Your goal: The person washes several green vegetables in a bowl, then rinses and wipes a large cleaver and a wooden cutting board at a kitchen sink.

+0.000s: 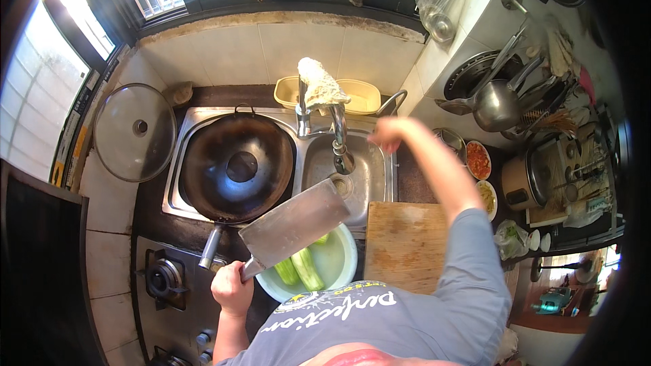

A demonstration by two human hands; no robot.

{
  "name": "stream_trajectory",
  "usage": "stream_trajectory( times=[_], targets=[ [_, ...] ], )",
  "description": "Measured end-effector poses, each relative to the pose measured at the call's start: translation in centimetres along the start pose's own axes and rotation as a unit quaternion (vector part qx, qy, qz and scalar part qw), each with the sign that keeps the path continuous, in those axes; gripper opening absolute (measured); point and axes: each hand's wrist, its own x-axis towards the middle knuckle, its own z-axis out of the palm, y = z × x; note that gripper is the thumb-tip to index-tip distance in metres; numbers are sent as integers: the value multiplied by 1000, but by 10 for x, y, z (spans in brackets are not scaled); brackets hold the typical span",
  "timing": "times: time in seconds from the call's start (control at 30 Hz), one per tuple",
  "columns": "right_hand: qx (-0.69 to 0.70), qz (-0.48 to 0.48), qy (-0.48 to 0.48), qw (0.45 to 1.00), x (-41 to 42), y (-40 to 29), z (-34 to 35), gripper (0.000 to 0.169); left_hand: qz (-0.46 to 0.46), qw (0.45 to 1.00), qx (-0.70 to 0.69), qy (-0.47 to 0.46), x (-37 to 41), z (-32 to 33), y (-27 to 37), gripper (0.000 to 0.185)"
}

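My left hand (pixel 232 288) grips the handle of a wide-bladed cleaver (pixel 295 223). Its blade slants up and right, over a pale bowl (pixel 347 259) and the front edge of the right sink basin (pixel 318 162). Peeled green gourd pieces (pixel 306 269) lie in the bowl, partly covered by the blade and my shirt. My right hand (pixel 389 134) is blurred above the right rim of that basin, beside the chrome faucet (pixel 339 132); its fingers point downward, and whether they hold anything is unclear. A wooden cutting board (pixel 404 244) lies below my right forearm.
A wok (pixel 203 162) sits over the left basin, its handle toward the gas stove (pixel 165 279). A glass lid (pixel 122 132) leans against the left wall. Dishes of chopped red food (pixel 478 160) and yellowish food (pixel 486 198) stand at right near a rice cooker (pixel 519 183).
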Motion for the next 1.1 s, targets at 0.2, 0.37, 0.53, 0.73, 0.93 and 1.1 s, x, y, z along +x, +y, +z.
stream_trajectory(
  times=[0.2,0.37,0.53,0.73,0.93,1.1],
  targets=[
    [65,-288,321,900,-92,-76,-198,33,-14,1000,-2,-19,4,8,-4,22],
    [32,-360,656,662,-76,-103,-327,20,-2,998,-40,-49,18,20,-3,22],
    [-141,-247,737,613,-59,-157,-359,23,15,997,-31,-70,26,24,-6,22],
    [-112,-195,720,657,-44,-161,-391,19,0,996,-36,-79,38,32,-9,22],
    [223,-328,673,625,-64,-161,-409,15,-3,997,-43,-70,46,38,-10,23],
    [538,-475,505,480,-83,-166,-435,12,-4,997,-34,-75,50,36,-5,24]
  ],
)
